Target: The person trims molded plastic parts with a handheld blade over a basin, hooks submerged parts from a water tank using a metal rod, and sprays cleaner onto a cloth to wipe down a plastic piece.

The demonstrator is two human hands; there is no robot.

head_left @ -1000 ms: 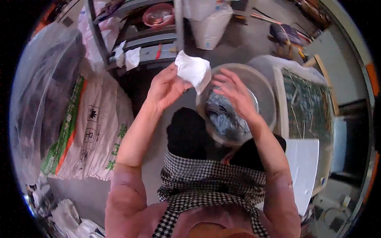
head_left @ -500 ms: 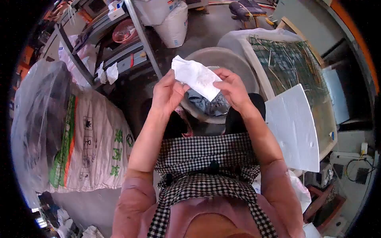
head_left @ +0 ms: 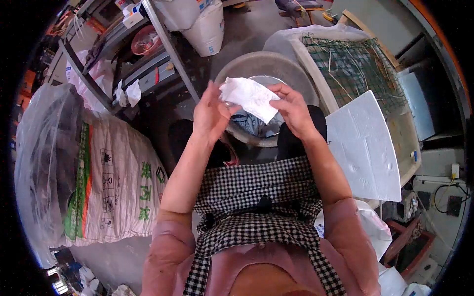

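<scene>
A white tissue-like sheet (head_left: pixel 252 97), creased and faintly marked, hangs in front of me above the basin. My right hand (head_left: pixel 295 111) pinches its right edge between thumb and fingers. At the sheet's left end is my left hand (head_left: pixel 210 114), fingers and thumb apart; the thumb lies near the lower left edge, and whether it touches cannot be made out. Below, a round grey basin (head_left: pixel 239 63) stands on the floor between my knees, with grey-blue pieces (head_left: pixel 251 123) inside it that the sheet and hands partly cover.
At my left stand a large woven sack (head_left: pixel 118 182) and clear plastic wrapping (head_left: pixel 42 163). A metal rack (head_left: pixel 170 47) rises beyond them. To the right, a white foam board (head_left: pixel 365 148) leans by a tub (head_left: pixel 306 64) topped with green netting (head_left: pixel 345 66). White sacks (head_left: pixel 205 34) stand behind.
The sheet's upper left corner has dropped, and the sheet sits slightly lower and further right. My left hand's fingers have spread a little. The whole view has shifted slightly.
</scene>
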